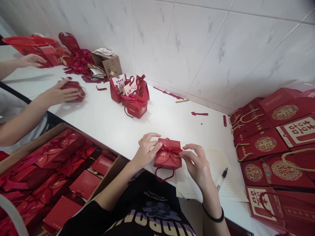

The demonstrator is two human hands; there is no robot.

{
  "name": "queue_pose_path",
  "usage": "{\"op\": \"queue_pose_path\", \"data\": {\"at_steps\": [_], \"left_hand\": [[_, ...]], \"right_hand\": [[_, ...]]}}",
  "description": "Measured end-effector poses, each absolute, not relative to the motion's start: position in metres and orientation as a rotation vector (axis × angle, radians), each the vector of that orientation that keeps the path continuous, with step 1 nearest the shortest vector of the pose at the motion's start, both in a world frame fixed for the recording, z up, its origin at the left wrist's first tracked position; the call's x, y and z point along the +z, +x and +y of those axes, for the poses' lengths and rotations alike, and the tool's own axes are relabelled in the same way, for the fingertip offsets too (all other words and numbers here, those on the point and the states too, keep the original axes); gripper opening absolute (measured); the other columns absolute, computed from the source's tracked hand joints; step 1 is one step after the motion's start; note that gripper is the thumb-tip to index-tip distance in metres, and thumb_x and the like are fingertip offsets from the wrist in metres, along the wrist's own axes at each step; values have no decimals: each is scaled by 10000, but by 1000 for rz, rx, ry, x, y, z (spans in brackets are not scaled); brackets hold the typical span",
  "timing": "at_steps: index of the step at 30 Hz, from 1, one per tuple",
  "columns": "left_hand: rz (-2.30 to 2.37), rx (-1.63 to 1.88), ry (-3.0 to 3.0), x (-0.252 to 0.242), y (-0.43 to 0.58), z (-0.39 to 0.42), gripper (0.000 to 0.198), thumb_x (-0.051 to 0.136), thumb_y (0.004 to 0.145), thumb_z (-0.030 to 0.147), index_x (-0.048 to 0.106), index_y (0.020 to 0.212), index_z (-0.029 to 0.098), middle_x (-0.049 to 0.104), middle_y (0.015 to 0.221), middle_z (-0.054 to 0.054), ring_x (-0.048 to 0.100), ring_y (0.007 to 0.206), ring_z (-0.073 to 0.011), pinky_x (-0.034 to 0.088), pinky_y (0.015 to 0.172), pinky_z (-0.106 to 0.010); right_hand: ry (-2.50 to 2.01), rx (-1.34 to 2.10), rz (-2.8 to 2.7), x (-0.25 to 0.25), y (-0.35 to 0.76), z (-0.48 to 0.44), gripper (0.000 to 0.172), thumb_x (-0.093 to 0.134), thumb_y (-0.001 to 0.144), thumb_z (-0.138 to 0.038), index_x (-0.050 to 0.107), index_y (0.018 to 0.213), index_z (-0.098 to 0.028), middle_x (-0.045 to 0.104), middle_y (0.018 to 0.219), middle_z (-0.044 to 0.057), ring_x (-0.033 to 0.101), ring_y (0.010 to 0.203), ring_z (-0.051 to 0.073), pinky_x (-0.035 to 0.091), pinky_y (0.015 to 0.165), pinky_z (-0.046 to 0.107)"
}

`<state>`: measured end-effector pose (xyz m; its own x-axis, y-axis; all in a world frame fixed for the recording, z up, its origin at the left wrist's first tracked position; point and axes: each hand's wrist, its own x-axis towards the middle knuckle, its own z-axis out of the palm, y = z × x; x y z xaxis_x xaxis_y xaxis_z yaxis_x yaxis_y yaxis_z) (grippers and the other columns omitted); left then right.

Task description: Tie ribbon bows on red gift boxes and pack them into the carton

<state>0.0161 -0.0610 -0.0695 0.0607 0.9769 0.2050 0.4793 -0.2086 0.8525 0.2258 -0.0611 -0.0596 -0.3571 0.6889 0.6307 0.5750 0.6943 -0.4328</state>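
Observation:
A small red gift box (168, 156) with a red ribbon bow on top sits at the near edge of the white table (103, 118). My left hand (145, 151) pinches the left side of the bow with thumb and fingers. On the other side, my right hand (195, 164) pinches the bow's right end. A ribbon loop hangs from the box over the table edge.
A cardboard carton (49, 177) of finished red boxes stands at lower left. Red gift bags (275, 144) are stacked at right. A pen (222, 178) lies on lined paper. Finished boxes (131, 95) stand mid-table. Another person's hands (59, 93) hold a red box at left.

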Motion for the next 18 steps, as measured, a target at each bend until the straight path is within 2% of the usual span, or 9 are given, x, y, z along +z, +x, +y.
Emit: {"op": "queue_pose_path", "data": {"at_steps": [5, 9, 11, 14, 18], "left_hand": [[1601, 1092, 1989, -64, 13, -70, 280, 473, 901, 306, 672, 740, 194, 597, 1076, -66, 491, 1083, -240, 348, 957, -447], [1492, 1131, 2020, -54, 16, -77, 212, 453, 909, 286, 645, 892, 196, 610, 872, -41, 569, 837, -155, 446, 808, -302], [1433, 1075, 1959, -49, 19, -80, 191, 440, 914, 284, 615, 913, 206, 625, 793, -5, 581, 717, -122, 461, 711, -242], [1433, 969, 1870, -45, 23, -84, 163, 441, 908, 291, 584, 902, 214, 633, 718, 30, 578, 620, -109, 453, 637, -223], [1436, 961, 1869, -44, 25, -85, 174, 424, 908, 291, 567, 872, 197, 628, 760, 7, 579, 662, -125, 467, 667, -248]], "right_hand": [[-982, 176, -2149, -56, 233, -65, 195, 473, 917, -125, 618, 870, -246, 544, 1019, 67, 525, 920, 226, 461, 753, 376], [-1027, 232, -2116, -51, 230, -70, 89, 525, 930, -273, 596, 958, -226, 562, 973, 78, 541, 889, 231, 443, 767, 376], [-1152, 310, -2016, -50, 226, -73, 196, 504, 937, -382, 577, 918, -201, 568, 816, 58, 544, 744, 206, 440, 674, 329], [-1368, 465, -1939, -50, 216, -79, 412, 401, 960, -476, 482, 660, -206, 457, 544, -9, 429, 505, 153, 357, 509, 266], [-1491, 625, -1884, -50, 204, -81, 522, 387, 920, -588, 375, 556, -213, 354, 446, -36, 325, 415, 128, 269, 436, 255]]}}
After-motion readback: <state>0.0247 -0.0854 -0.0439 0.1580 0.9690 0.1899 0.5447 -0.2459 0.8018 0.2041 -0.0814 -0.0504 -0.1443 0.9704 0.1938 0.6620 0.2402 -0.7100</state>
